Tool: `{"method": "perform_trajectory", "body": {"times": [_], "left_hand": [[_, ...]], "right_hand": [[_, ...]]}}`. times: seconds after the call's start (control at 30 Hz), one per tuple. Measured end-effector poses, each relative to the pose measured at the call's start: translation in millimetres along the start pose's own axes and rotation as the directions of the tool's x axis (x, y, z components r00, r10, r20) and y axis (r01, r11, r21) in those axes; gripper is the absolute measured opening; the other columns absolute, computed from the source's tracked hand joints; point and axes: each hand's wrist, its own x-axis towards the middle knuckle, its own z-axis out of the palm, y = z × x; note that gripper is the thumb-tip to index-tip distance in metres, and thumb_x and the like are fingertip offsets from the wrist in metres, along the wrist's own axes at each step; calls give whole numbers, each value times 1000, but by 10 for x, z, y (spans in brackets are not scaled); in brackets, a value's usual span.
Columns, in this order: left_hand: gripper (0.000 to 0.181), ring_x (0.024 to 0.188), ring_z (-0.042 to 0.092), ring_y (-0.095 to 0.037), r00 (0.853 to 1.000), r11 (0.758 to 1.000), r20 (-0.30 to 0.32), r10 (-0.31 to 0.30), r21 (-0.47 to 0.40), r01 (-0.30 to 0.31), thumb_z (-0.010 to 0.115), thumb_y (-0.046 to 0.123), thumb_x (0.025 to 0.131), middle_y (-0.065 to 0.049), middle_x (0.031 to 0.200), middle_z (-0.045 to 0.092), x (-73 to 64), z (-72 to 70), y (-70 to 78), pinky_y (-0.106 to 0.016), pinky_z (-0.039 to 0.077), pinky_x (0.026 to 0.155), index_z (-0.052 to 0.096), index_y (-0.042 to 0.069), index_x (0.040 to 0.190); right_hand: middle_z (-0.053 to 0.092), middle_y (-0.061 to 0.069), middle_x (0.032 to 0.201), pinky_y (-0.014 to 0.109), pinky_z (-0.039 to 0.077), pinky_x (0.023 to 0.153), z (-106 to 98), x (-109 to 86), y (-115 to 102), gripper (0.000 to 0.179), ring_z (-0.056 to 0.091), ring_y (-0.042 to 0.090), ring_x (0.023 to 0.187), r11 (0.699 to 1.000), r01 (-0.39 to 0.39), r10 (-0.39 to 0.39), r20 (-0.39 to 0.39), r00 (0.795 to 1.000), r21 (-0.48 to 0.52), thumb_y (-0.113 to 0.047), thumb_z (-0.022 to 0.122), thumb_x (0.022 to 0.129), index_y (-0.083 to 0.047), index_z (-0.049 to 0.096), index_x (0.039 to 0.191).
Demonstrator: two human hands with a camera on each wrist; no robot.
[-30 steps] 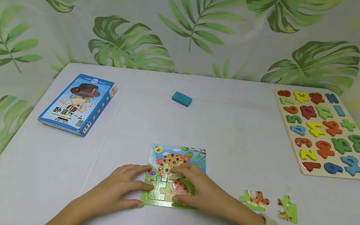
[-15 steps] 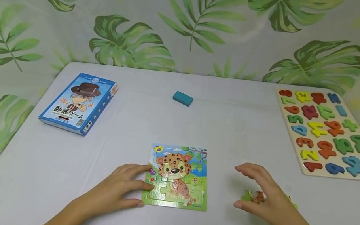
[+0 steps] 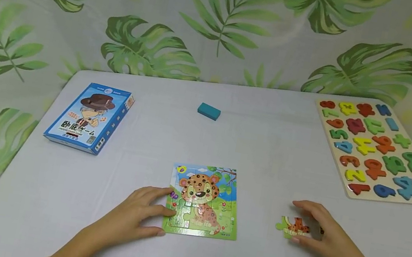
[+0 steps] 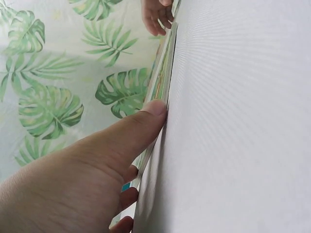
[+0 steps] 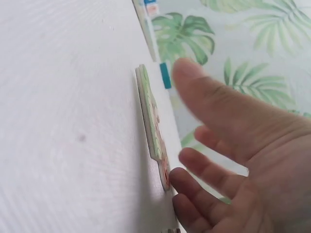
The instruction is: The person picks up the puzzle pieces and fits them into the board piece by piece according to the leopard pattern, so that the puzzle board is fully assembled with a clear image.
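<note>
A leopard jigsaw board (image 3: pixel 230 233) lies flat on the table, with a green unfilled area at its lower left. My left hand (image 3: pixel 139 212) rests at the board's left side, fingers spread, a fingertip over the rim. In the left wrist view the thumb (image 4: pixel 154 108) touches the board's edge. To the right, my right hand (image 3: pixel 331 238) hovers by a loose jigsaw piece (image 3: pixel 294 227) with green and spotted orange print, thumb and fingers apart. The right wrist view shows that piece (image 5: pixel 154 126) beside the fingers, nothing gripped. A second piece is mostly hidden behind the right hand.
A blue card game box (image 3: pixel 88 117) lies at the left. A teal block (image 3: pixel 209 111) sits toward the back. The wooden board of coloured numbers and letters (image 3: pixel 381 152) is at the right rear. A patterned leaf cloth (image 3: pixel 225 21) hangs behind the table.
My right hand has left the jigsaw board and moved right to the loose pieces, uncovering the leopard picture. The left hand has stayed at the board's left side.
</note>
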Motion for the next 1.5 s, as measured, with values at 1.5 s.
{"method": "perform_trajectory", "body": {"times": [1.5], "left_hand": [[54, 122, 36, -22, 989, 972, -10, 145, 186, -141, 59, 44, 83, -6, 131, 42, 36, 106, 225, -36, 32, 99, 49, 16, 128]], "right_hand": [[46, -9, 100, 26, 36, 74, 977, 721, -906, 44, 39, 8, 88, 925, 370, -355, 152, 923, -90, -32, 71, 76, -17, 61, 116]]}}
